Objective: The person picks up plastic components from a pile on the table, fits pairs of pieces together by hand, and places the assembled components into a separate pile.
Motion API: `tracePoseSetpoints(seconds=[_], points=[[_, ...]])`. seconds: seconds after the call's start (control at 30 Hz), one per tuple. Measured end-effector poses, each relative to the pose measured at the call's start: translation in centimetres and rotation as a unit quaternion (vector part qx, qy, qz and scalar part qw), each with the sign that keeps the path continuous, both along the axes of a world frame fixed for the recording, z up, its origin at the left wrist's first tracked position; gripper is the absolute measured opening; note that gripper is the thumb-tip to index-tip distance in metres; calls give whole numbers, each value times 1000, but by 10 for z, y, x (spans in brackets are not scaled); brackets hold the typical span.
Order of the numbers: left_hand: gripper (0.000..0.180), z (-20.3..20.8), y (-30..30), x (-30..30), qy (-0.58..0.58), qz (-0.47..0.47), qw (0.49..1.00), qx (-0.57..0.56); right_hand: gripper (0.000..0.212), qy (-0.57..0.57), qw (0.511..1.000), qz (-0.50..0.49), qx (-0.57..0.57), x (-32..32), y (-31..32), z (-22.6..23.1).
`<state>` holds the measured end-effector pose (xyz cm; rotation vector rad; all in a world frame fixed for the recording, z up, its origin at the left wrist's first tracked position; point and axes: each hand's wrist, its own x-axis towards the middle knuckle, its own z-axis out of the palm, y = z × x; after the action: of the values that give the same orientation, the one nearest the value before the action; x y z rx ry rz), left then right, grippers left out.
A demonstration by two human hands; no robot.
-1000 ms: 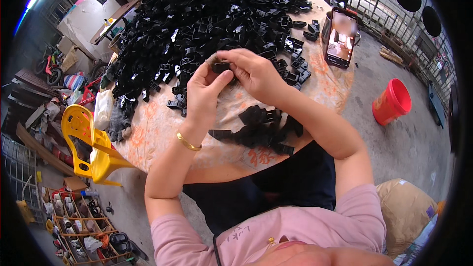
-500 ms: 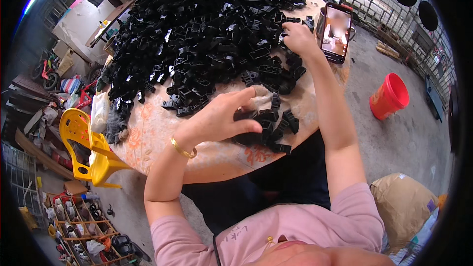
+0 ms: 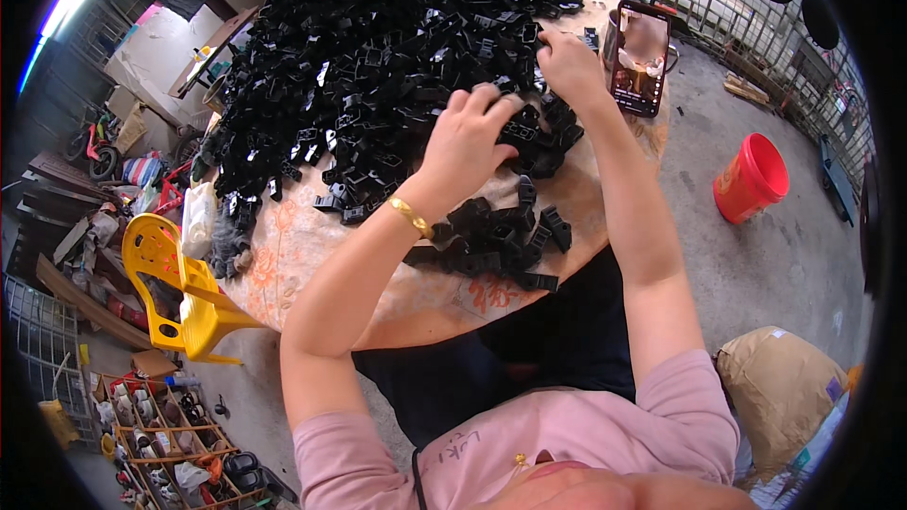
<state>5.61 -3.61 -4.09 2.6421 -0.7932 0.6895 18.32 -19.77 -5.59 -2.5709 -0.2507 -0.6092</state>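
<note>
A large heap of small black plastic parts (image 3: 378,66) covers most of the round table (image 3: 312,269). My left hand (image 3: 468,137), with a gold bangle at its wrist, hovers at the near side of the heap. Its fingers are apart and I see nothing held in them. At the heap's right edge my right hand (image 3: 573,74) has its fingers curled together, the tips against a black plastic part (image 3: 532,32); the hand hides part of it. A smaller group of black parts (image 3: 491,241) lies by the table's near edge.
A phone (image 3: 640,57) stands upright at the table's right edge. On the floor are a red bucket (image 3: 751,178) to the right and a yellow plastic chair (image 3: 198,307) to the left. A brown sack (image 3: 779,392) sits near my right side, a shoe rack (image 3: 175,439) at lower left.
My left hand has moved away from the small near group, up and right to the heap. My right hand has shifted slightly up and its fingers have curled in from a pointing pose.
</note>
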Motion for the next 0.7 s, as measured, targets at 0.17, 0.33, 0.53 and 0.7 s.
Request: tracePoseSetpoints(seconds=[0.17,0.33,0.53,0.7], points=[[27,-4,0,17,40,-38,998,29,25,56,905,233,353,-6,13,5],[21,-3,30,8,226,8,869,-439,27,166,751,368,522,-39,21,29],[20,5,65,-13,392,-59,640,-658,18,241,661,573,421,-64,34,29],[18,8,67,-19,434,-72,593,-674,13,179,726,570,340,-72,42,26]])
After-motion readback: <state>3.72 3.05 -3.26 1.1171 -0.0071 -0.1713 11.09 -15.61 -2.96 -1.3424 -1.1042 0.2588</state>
